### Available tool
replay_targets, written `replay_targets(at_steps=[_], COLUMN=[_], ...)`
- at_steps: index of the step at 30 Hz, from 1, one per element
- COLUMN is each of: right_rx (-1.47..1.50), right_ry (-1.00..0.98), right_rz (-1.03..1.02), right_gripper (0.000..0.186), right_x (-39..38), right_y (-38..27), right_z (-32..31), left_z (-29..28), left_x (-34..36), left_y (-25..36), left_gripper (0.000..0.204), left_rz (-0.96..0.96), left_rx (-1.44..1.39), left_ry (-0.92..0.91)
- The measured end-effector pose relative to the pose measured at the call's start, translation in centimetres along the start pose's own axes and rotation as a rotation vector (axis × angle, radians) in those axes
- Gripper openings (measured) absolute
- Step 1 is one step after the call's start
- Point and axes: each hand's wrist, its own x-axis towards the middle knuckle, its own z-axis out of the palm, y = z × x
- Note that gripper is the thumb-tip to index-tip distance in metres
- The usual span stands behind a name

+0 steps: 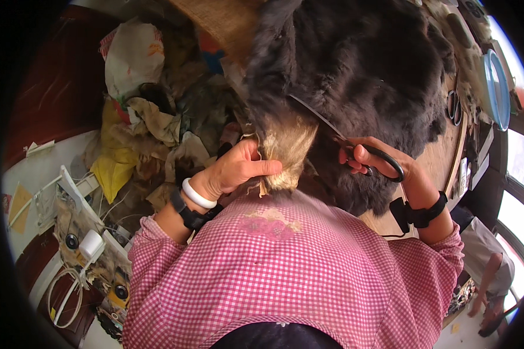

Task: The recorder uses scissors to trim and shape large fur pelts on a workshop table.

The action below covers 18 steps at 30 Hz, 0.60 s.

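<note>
My left hand (pixel 244 168) pinches the edge of a tan, pale-streaked piece of fur (pixel 291 148), its thumb lying on top. That piece joins or overlaps a large dark brown fur pelt (pixel 367 70); I cannot tell which. My right hand (pixel 372 154) grips black-handled scissors (pixel 323 119), whose blades point up and left across the dark fur beside the tan part. How far the blades are apart is hard to tell.
Fur scraps, a yellow bag (pixel 110 168) and a white sack (pixel 134 58) pile at the left, near cables and a white plug (pixel 92 244). At right are a wooden board (pixel 451 157), more scissors (pixel 453 107) and a blue basin (pixel 496 87). Another person (pixel 480 262) is at lower right.
</note>
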Motion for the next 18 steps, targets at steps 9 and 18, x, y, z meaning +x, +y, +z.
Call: replay_targets(at_steps=[9, 18], right_rx=[-0.271, -0.442], right_ry=[0.069, -0.167], right_rz=[0.133, 0.141], right_gripper=[0.083, 0.087], right_x=[-1.2, 4.2], right_y=[-1.3, -5.8], right_z=[-1.5, -4.6], left_z=[-1.3, -0.7], left_x=[-0.6, -0.7], left_y=[-1.1, -1.1], left_gripper=[0.029, 0.027], left_rz=[-0.03, -0.018], left_rx=[-0.019, 0.023], left_ry=[-0.008, 0.029])
